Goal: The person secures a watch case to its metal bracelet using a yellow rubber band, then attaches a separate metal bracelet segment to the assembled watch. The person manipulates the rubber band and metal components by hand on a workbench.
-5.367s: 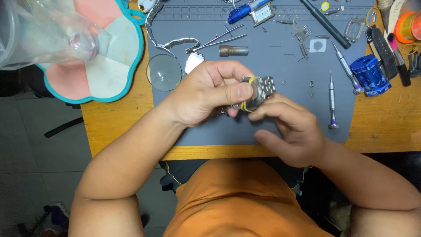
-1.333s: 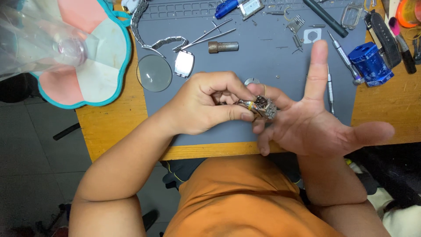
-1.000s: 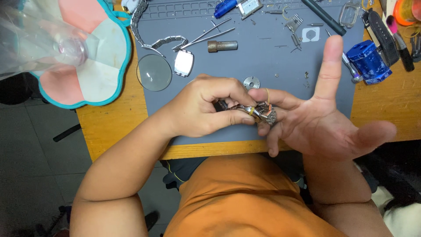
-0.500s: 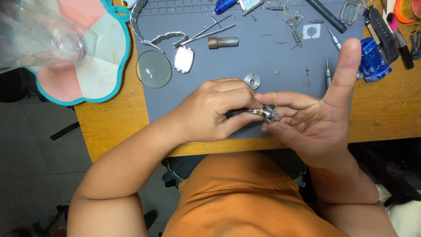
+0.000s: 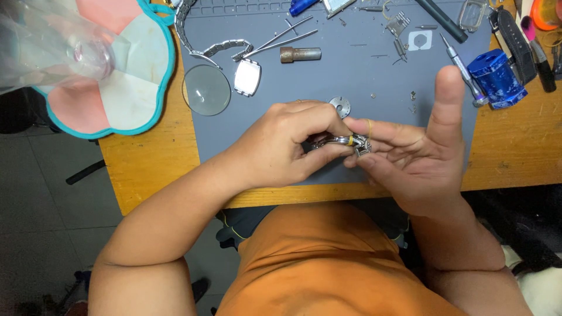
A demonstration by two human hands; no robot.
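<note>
One wooden tabletop (image 5: 146,169), one grey mat (image 5: 363,76), one round lens (image 5: 206,89), one blue canister (image 5: 496,70). One metal watch (image 5: 342,142) above mat's near edge, pinched by left hand (image 5: 287,146), resting on fingers of half-open right hand (image 5: 418,155). Left fingers covering most of watch.

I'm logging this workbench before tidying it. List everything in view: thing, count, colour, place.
watch part: one, silver with a yellow band, held between both hands
mat: one, grey, on the table
table: one, wooden
round lens: one, clear, mat's left edge
watch case: one, silver, beside the lens
metal bracelet: one, silver, upper left
cylinder: one, brown-grey, mat top
small disc: one, silver, above the hands
blue container: one, right edge
flower-shaped pad: one, pink and white, teal rim, left
left hand: pinching the part
right hand: fingers spread, supporting the part
</note>
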